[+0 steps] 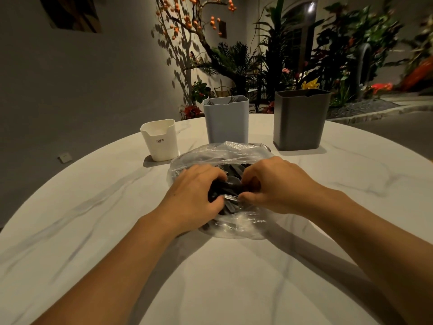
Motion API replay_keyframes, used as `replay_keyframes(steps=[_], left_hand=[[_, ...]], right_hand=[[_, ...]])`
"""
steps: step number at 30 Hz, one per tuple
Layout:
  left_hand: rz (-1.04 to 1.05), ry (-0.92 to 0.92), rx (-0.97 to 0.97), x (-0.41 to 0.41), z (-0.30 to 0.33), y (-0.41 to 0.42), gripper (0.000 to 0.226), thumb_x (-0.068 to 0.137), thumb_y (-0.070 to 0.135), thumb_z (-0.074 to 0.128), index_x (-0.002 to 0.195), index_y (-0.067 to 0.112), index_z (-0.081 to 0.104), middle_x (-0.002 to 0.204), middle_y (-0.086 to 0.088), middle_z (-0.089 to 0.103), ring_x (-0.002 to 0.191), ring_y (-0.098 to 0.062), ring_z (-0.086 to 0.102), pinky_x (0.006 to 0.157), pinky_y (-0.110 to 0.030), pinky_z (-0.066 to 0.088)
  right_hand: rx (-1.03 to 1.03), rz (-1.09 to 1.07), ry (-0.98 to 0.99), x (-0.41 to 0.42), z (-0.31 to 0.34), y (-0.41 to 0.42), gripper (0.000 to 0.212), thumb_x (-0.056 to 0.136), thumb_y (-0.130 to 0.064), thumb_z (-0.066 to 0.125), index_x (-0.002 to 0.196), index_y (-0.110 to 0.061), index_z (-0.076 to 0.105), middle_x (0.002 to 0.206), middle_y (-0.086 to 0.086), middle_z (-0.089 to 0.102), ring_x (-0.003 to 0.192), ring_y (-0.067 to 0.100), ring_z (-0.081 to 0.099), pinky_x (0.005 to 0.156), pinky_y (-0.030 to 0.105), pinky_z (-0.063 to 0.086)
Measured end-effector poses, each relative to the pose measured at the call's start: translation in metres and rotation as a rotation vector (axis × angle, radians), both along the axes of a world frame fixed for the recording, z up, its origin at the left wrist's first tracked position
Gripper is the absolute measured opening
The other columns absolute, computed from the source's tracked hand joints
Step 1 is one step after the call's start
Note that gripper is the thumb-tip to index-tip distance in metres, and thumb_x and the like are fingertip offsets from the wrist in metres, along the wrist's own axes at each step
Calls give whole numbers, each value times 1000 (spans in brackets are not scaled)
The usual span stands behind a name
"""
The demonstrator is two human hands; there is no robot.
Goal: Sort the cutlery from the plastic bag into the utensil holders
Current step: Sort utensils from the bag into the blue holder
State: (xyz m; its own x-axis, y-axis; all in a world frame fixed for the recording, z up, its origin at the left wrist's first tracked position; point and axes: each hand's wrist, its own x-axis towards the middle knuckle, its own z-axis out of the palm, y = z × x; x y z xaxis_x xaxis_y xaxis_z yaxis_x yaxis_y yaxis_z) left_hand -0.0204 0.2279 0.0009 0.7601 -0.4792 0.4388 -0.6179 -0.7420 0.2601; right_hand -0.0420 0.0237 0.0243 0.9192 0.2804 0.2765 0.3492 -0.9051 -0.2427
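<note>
Both hands are in the mouth of the plastic bag [220,158] mid-table: left hand [194,195] curled round dark cutlery [226,188], right hand [274,184] pinching at the same clump or the film, can't tell which. Pieces lie jumbled, long axes roughly front-to-back, right under the fingers; the holders stand beyond the bag toward the far edge, white holder [160,139] far-left, blue-grey holder [226,120] straight behind, dark grey holder [300,120] far-right, so each hand has a near target. Round marble-look table [93,207], dim room with plants behind.
</note>
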Motion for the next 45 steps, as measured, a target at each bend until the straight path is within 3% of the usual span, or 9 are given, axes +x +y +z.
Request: replay_keyframes(steps=[5, 9, 17, 24, 29, 35, 37, 41, 45], left_hand=[[-1, -32, 5, 2, -3, -1, 36, 85, 35, 73, 118, 32, 59, 113, 16, 59, 110, -9, 49, 102, -39, 43], [17, -17, 9, 1, -3, -2, 36, 87, 36, 74, 120, 32, 60, 116, 15, 60, 113, -10, 48, 102, -38, 43], [40, 74, -80, -1, -4, -4, 50, 86, 32, 70, 128, 38, 43, 113, 12, 59, 114, -13, 51, 99, -40, 49], [6, -29, -81, 0, -2, -6, 42, 90, 17, 67, 128, 29, 55, 122, 11, 56, 116, -11, 50, 104, -36, 46], [11, -45, 20, 2, -5, -12, 33, 90, 18, 67, 122, 24, 63, 114, 6, 61, 112, -16, 46, 102, -39, 40], [32, -189, -159, 1, -3, -15, 27, 86, 11, 76, 112, 17, 72, 108, 0, 69, 107, -18, 54, 99, -35, 46], [31, -288, -195, -1, 0, -13, 26, 85, 10, 77, 110, 15, 74, 105, -3, 71, 103, -21, 58, 94, -35, 48], [16, -417, -176, 1, 7, -7, 20, 87, 7, 75, 106, 13, 74, 103, -5, 72, 99, -24, 61, 92, -39, 52], [20, -425, -202, -1, 15, -5, 17, 88, 10, 74, 104, 15, 72, 102, 0, 69, 99, -20, 59, 89, -39, 54]], right_hand=[[-25, 19, -21, 1, -1, 0, 16, 89, -36, 69, 101, -27, 73, 86, -7, 69, 76, 11, 63, 70, 34, 60], [-85, 23, -17, 1, -6, 3, 26, 92, -48, 63, 106, -27, 61, 95, -8, 64, 82, 12, 58, 67, 26, 51], [-181, -21, -262, -6, -19, 22, 23, 98, -42, 45, 107, -21, 49, 95, -2, 66, 76, 18, 56, 71, 35, 51], [-292, 15, -317, -6, -21, 29, 33, 98, -43, 50, 121, -19, 46, 106, -1, 64, 89, 22, 62, 70, 32, 37], [-279, 22, -322, -6, -21, 29, 36, 99, -48, 49, 122, -21, 50, 109, -3, 65, 93, 21, 63, 74, 32, 40], [-268, 60, -387, -12, -7, 28, 38, 98, -42, 54, 126, -16, 51, 122, 4, 63, 106, 23, 62, 83, 32, 47], [-251, 79, -463, -14, -5, 29, 38, 95, -39, 63, 123, -14, 55, 118, 7, 66, 101, 25, 64, 84, 36, 54], [-225, 86, -536, -12, -3, 23, 37, 83, -31, 79, 109, -10, 63, 97, 10, 69, 77, 25, 64, 62, 36, 56], [-187, 124, -508, -17, 6, 17, 30, 88, -28, 74, 108, -12, 59, 92, 9, 69, 69, 22, 63, 60, 37, 58]])
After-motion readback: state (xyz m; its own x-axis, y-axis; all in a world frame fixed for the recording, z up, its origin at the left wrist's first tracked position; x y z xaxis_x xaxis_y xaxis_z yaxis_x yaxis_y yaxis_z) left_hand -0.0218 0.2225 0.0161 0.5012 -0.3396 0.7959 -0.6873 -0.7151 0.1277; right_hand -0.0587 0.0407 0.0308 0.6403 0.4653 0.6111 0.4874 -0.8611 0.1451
